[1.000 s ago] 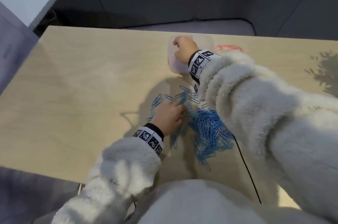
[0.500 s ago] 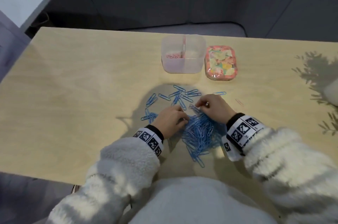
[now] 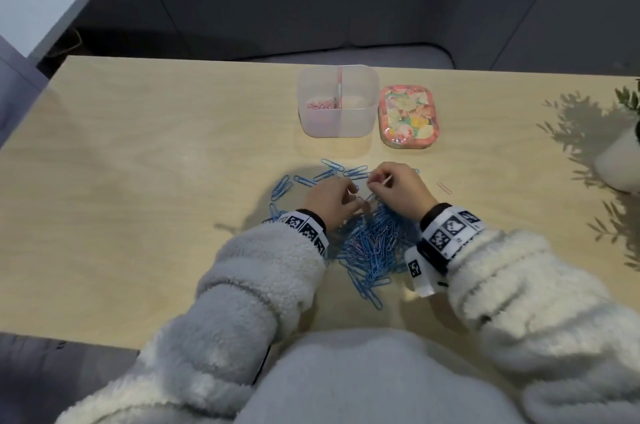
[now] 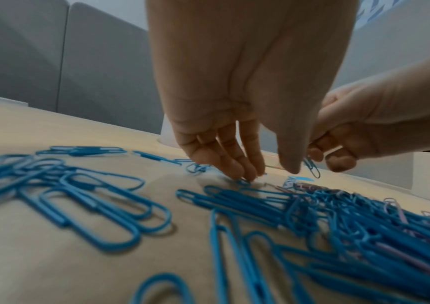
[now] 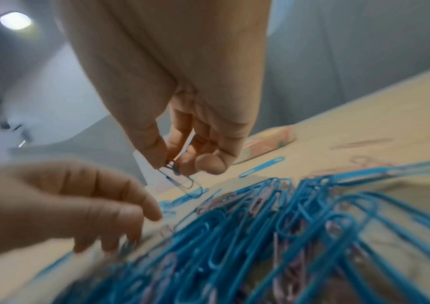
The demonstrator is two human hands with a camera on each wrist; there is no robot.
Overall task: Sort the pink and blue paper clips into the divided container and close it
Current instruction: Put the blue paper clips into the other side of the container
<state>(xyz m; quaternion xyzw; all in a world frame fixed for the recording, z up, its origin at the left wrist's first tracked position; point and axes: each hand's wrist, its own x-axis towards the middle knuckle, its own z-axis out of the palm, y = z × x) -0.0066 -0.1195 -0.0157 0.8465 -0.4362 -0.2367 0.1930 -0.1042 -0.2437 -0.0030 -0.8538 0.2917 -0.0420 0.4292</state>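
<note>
A heap of blue paper clips (image 3: 374,243) with a few pink ones mixed in lies on the wooden table (image 3: 156,181) in front of me. My right hand (image 3: 375,183) hovers over its far edge and pinches a blue paper clip (image 5: 180,181) that dangles from thumb and forefinger. My left hand (image 3: 349,197) reaches down beside it, its straight fingertips (image 4: 247,176) touching clips on the table. The translucent divided container (image 3: 337,133) stands open farther back, with pink clips (image 3: 320,104) in its left compartment. Its floral lid (image 3: 408,120) lies to the right.
Loose blue clips (image 3: 282,186) are scattered left of the hands. A single pink clip (image 3: 444,187) lies to the right. A white plant pot (image 3: 620,164) stands at the table's right edge. A grey seat is beyond the far edge.
My right hand has come back from the container to the heap and now pinches a clip lifted off the table. My left hand stayed at the heap.
</note>
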